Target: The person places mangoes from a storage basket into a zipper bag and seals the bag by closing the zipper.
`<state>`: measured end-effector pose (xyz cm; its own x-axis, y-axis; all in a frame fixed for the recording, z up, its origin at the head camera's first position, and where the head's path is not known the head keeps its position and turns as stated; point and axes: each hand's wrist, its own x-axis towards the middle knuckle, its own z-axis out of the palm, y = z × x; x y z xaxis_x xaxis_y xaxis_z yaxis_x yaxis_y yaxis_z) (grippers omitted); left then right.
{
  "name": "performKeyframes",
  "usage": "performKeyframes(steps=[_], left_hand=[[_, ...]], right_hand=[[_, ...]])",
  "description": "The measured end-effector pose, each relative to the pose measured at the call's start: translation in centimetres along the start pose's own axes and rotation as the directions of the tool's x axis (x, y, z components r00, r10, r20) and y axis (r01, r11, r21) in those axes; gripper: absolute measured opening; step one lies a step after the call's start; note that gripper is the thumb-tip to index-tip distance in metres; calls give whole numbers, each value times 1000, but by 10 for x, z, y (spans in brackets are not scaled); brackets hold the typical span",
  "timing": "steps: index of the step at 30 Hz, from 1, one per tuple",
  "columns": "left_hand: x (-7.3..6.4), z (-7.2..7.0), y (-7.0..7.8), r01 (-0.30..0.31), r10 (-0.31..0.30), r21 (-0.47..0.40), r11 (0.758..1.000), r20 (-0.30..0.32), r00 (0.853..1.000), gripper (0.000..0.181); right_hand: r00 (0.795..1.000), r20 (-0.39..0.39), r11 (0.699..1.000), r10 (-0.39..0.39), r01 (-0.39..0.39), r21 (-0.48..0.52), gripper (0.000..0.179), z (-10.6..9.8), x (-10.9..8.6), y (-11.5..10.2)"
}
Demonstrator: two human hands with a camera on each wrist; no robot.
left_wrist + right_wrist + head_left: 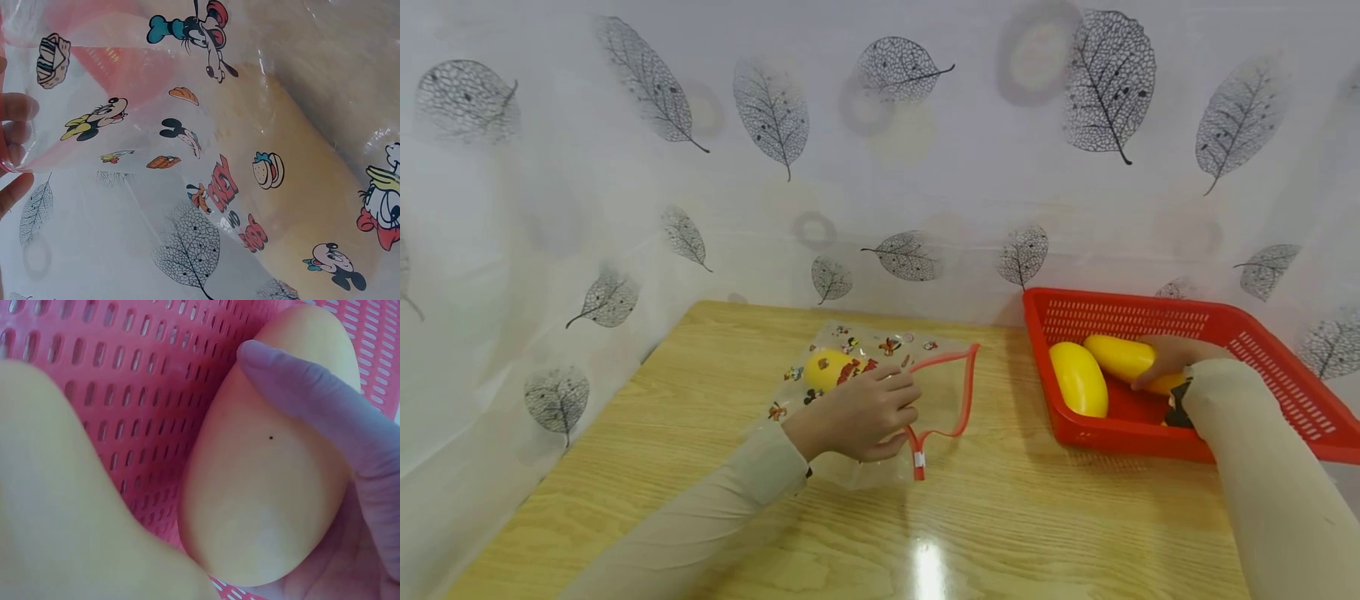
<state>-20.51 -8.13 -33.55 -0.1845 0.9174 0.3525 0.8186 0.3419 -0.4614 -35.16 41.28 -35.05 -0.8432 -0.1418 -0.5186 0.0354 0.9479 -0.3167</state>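
A clear zip bag [943,392] with cartoon prints and a red zip edge lies on the table, its mouth gaping toward the right. Inside it is one yellow mango-shaped fruit [823,369], also seen through the plastic in the left wrist view. My left hand [868,412] pinches the bag near its mouth, fingertips at the red edge. Over in the red basket [1135,433], my right hand [1176,357] grips another yellow mango-shaped fruit [269,481], thumb across its top. A further yellow mango-shaped fruit [1078,379] lies to the left in that basket.
The basket has slotted walls and stands at the right of the wooden table [1037,517]. A pale sheet [955,192] with a leaf pattern hangs behind the table and along its left side.
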Motion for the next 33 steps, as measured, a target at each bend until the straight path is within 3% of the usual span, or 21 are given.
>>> performKeyframes(steps=[14, 18, 21, 23, 33], left_hand=[[1, 1, 0, -2, 2, -6, 1000, 6, 1000, 17], [1, 1, 0, -3, 3, -8, 1000, 0, 1000, 17], [2, 1, 0, -3, 3, -9, 1000, -5, 1000, 17], [2, 1, -1, -5, 4, -9, 1000, -7, 1000, 17], [3, 3, 0, -20, 20, -12, 1000, -19, 1000, 17]], right_hand=[[1000, -20, 1000, -1, 0, -31, 107, -7, -9, -2], [997, -75, 997, -15, 9, -73, 106, -10, -15, -4], [997, -75, 998, -7, 2, -64, 107, -13, -20, -5], [999, -36, 999, 5, -7, -40, 109, -15, -22, -5], [998, -30, 999, 50, -50, 10, 114, -18, -33, -2]])
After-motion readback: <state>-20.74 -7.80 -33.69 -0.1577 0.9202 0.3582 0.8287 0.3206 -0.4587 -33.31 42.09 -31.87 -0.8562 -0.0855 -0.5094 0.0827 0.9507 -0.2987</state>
